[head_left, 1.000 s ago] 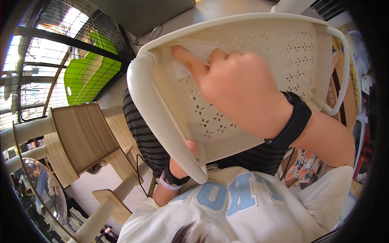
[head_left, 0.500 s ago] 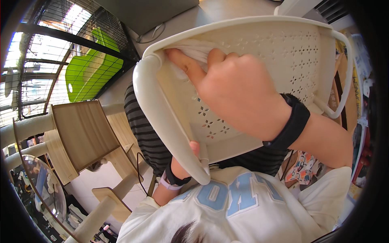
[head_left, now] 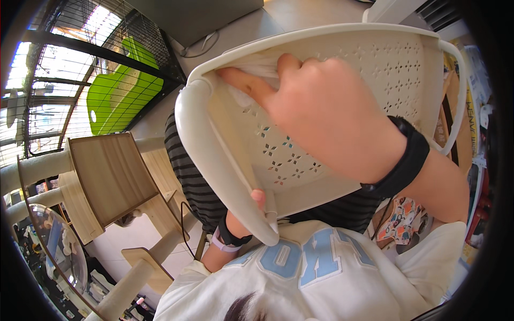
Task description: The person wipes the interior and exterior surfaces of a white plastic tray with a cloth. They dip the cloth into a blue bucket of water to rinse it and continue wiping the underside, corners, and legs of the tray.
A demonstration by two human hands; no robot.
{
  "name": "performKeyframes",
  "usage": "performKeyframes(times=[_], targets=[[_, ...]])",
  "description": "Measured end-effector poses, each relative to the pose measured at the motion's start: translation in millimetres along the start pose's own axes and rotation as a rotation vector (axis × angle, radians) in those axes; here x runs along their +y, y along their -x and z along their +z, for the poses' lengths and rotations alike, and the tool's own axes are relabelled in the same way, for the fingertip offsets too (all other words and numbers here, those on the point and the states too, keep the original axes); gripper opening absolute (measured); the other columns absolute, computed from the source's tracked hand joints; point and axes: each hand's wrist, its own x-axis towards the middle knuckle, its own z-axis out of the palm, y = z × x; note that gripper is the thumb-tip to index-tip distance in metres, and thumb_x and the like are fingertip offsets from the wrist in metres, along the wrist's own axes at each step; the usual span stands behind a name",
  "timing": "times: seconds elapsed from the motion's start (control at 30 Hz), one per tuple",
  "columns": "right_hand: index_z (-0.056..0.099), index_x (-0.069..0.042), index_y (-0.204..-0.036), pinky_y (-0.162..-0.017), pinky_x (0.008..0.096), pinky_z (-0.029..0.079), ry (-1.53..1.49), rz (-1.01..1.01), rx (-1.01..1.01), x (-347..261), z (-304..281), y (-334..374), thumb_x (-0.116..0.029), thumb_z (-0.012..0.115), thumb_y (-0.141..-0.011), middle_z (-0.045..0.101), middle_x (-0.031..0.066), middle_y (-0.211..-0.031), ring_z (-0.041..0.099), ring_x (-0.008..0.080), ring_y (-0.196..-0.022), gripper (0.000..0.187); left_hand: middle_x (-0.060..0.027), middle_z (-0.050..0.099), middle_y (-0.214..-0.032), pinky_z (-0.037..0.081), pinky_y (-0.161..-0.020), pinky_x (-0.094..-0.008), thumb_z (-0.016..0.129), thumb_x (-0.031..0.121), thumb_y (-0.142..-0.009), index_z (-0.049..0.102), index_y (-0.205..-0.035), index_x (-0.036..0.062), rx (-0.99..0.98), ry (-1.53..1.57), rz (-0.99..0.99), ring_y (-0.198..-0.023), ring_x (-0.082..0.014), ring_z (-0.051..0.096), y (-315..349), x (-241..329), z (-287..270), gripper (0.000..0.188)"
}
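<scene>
A cream plastic basket [head_left: 396, 69] with cut-out flower-shaped holes rests tilted over my lap, its inside facing me. My right hand [head_left: 332, 117] reaches into it, fingers curled on a white cloth [head_left: 259, 65]. The index finger stretches into the far left corner and pushes the cloth against the wall there. Down at the near left, my left hand [head_left: 258, 199] grips the basket's thick handle bar [head_left: 206, 139]; its thumb shows beside the bar and the other fingers are hidden behind.
At the left stand a wooden cat tree [head_left: 115, 179] and a black wire cage [head_left: 64, 85] with a green panel [head_left: 123, 91]. A grey box-like thing [head_left: 187, 16] lies beyond the basket. Packages and a patterned cloth [head_left: 399, 222] sit at the right.
My right wrist and the back of the hand have shifted to the right, while the index fingertip stays in the corner. My left hand keeps its hold on the handle.
</scene>
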Motion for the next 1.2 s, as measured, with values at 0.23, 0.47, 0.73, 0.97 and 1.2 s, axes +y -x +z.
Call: performKeyframes(times=[0.23, 0.47, 0.73, 0.97, 1.2], targets=[[0.039, -0.013, -0.137, -0.049, 0.0329, 0.048, -0.419, 0.008, -0.208, 11.1, -0.3, -0.3, -0.009, 0.056, -0.072, 0.058, 0.0120, -0.067, 0.060, 0.0264, -0.054, 0.068, -0.0043, 0.054, -0.094, 0.043, -0.068, -0.0292, 0.049, 0.035, -0.093, 0.055, -0.102, 0.0007, 0.073, 0.085, -0.042, -0.080, -0.0141, 0.049, 6.3, -15.6, 5.1, 0.036], [0.049, 0.003, -0.118, -0.048, 0.0335, 0.048, -0.354, 0.063, -0.124, -4.2, 2.9, 6.3, -0.013, 0.059, -0.070, 0.059, 0.0069, -0.061, 0.061, 0.0226, -0.056, 0.051, -0.0048, 0.056, -0.092, 0.045, -0.069, -0.0297, 0.047, 0.040, -0.092, 0.053, -0.106, -0.0008, -0.017, 0.106, -0.162, -0.079, -0.0143, 0.052, 6.4, -8.6, 2.1, 0.044], [0.031, -0.025, -0.141, -0.043, 0.0340, 0.046, -0.135, 0.216, -0.137, 22.0, 1.6, 27.6, -0.010, 0.060, -0.070, 0.053, 0.0101, -0.064, 0.055, 0.0241, -0.047, 0.078, -0.0082, 0.059, -0.097, 0.046, -0.071, -0.0307, 0.040, 0.041, -0.094, 0.054, -0.107, -0.0020, 0.107, 0.218, -0.093, -0.084, -0.0155, 0.055, -5.5, 9.1, 14.0, 0.048], [0.043, -0.028, -0.135, -0.048, 0.0358, 0.046, -0.090, 0.300, -0.109, 56.3, 2.6, 59.3, -0.004, 0.057, -0.072, 0.051, 0.0113, -0.064, 0.055, 0.0286, -0.052, 0.069, -0.0096, 0.059, -0.099, 0.046, -0.074, -0.0310, 0.037, 0.038, -0.096, 0.054, -0.109, -0.0024, 0.085, 0.168, -0.054, -0.086, -0.0208, 0.056, -5.5, 8.6, 13.4, 0.045], [0.041, -0.030, -0.136, -0.048, 0.0329, 0.048, -0.102, 0.142, -0.091, 26.3, 4.6, 24.0, -0.007, 0.053, -0.073, 0.054, 0.0090, -0.068, 0.057, 0.0234, -0.052, 0.068, -0.0074, 0.059, -0.090, 0.045, -0.066, -0.0317, 0.040, 0.041, -0.094, 0.057, -0.101, -0.0020, 0.053, 0.083, -0.108, -0.079, -0.0191, 0.055, -4.4, -3.5, 6.3, 0.047]])
